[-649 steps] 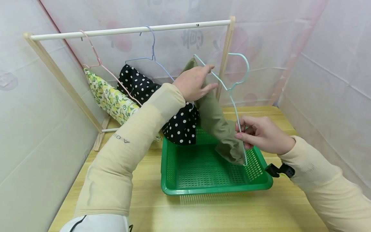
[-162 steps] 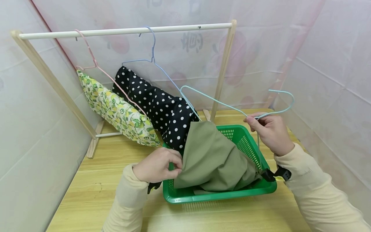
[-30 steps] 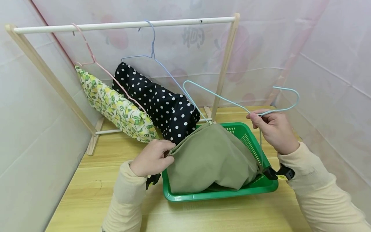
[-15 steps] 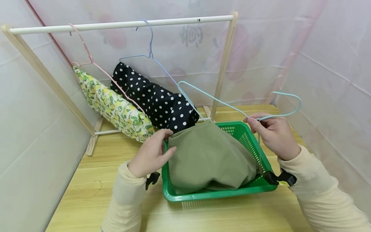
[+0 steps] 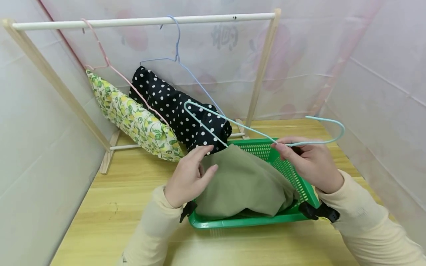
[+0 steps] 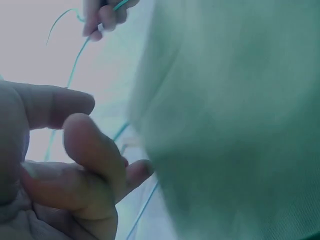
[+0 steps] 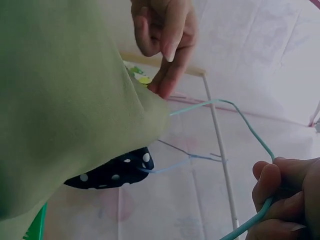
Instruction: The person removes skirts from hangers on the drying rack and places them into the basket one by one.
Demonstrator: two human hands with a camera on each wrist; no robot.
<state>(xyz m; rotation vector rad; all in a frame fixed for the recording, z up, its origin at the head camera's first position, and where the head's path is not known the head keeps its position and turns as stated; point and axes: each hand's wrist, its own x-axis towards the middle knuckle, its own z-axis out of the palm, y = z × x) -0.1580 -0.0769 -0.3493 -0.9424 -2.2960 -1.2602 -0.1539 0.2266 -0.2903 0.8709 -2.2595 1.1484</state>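
Observation:
In the head view my right hand [image 5: 309, 160] pinches a mint-green wire hanger [image 5: 246, 127] near the neck, its hook pointing right. The hanger's far shoulder end sticks out to the left, and its lower bar runs into the top of an olive-green garment [image 5: 246, 184]. That garment lies bunched in a green mesh basket [image 5: 239, 223]; the hanger's right end is hidden. My left hand [image 5: 191, 177] is at the garment's left edge, thumb and fingers apart and loosely bent. In the right wrist view, a left fingertip meets the cloth by the hanger wire.
A rack with a white rail [image 5: 209, 20] stands behind. From it hang a lemon-print cloth item [image 5: 133, 118] on a pink hanger [image 5: 106, 61] and a black polka-dot one [image 5: 173, 99] on a blue hanger [image 5: 177, 55]. Curtain-like walls surround the wooden table [image 5: 123, 210].
My left hand has let go of the garment's edge and opened. The mint hanger has tipped lower, its free end moving left towards that hand; my right hand keeps its pinch.

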